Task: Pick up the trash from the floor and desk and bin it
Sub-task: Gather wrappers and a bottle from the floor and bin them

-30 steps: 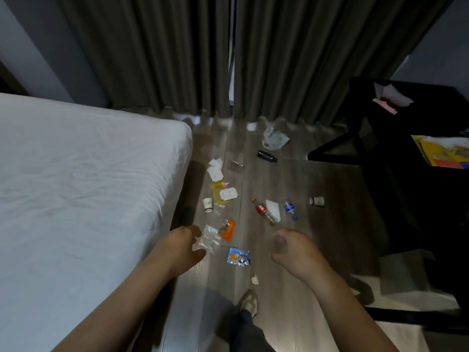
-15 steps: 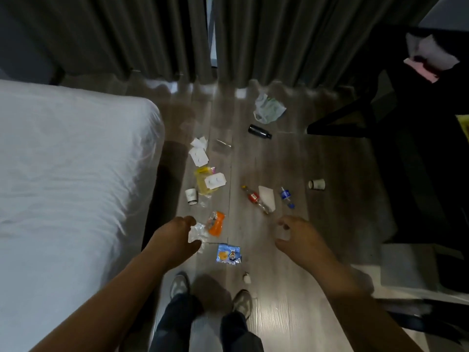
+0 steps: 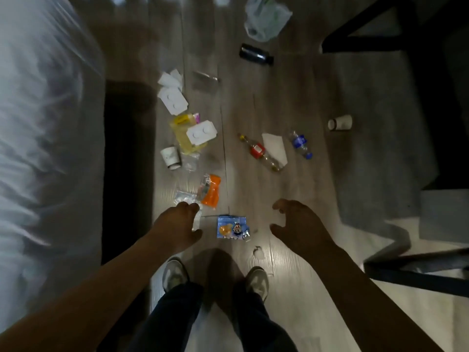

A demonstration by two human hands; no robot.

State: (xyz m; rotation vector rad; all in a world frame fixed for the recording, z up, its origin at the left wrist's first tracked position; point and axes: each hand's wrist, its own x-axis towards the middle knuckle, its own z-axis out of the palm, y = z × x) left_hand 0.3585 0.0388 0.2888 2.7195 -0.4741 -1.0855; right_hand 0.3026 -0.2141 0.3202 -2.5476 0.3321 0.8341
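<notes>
Lower now than a second ago, the left hand (image 3: pixel 177 224) and right hand (image 3: pixel 302 227) have come down toward the floor (image 3: pixel 291 92). The view has tipped with them, so the curtains are gone and litter fills the frame. The right hand is apart, with its fingers spread, curved and holding nothing, just right of a blue wrapper (image 3: pixel 231 227) that lies flat between the 2 hands. The left hand hangs at the edge of a crumpled clear wrapper (image 3: pixel 186 198) beside an orange packet (image 3: pixel 212 190). Its fingers curl, but I cannot tell whether they grip anything. Farther off lie a paper cup (image 3: pixel 171 157), a red-labelled bottle (image 3: pixel 261 153) and a plastic bag (image 3: pixel 266 19), all on the floor beside the bed (image 3: pixel 50 123). No bin shows.

The step in hand looks like the floor pickup — nothing seems gathered yet. The next move calls for a hand to drop onto the blue wrapper and pinch its thin edge off the boards, then gather the neighbouring scraps before seeking the bin.
</notes>
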